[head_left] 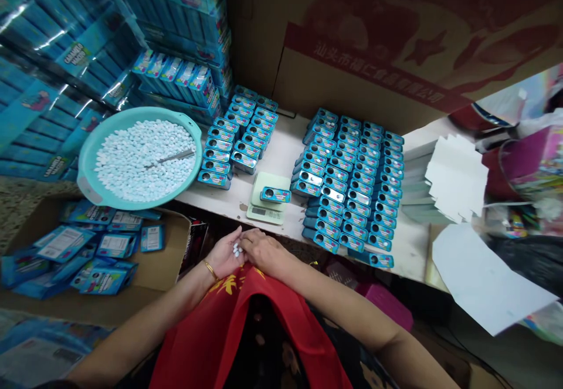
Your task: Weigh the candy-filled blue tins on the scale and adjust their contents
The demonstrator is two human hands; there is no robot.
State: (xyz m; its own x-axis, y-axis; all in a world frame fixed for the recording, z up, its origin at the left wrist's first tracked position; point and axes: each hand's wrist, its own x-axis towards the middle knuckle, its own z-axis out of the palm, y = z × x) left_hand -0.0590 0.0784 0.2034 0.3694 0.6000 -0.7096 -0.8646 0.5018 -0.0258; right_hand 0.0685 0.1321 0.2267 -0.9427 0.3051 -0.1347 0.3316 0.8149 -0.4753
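Note:
My left hand (223, 255) is cupped palm up, with several small white candies (237, 250) lying in it. The curled fingers of my right hand (267, 253) meet the left palm right beside those candies; whether anything is between them is hidden. Just beyond both hands, a small blue tin (275, 195) lies on a pale green digital scale (265, 213) at the table's front edge. To the left, a turquoise basin (84, 157) holds a heap of white candies (127, 160), with a narrow metal utensil (176, 156) resting on top.
Rows of blue tins (352, 183) cover the table right of the scale, and more tins (219, 148) stand left of it. A carton (176, 260) of blue packs sits at lower left. Packed blue boxes (65, 54) rise behind the basin. White card (457, 172) stands at right.

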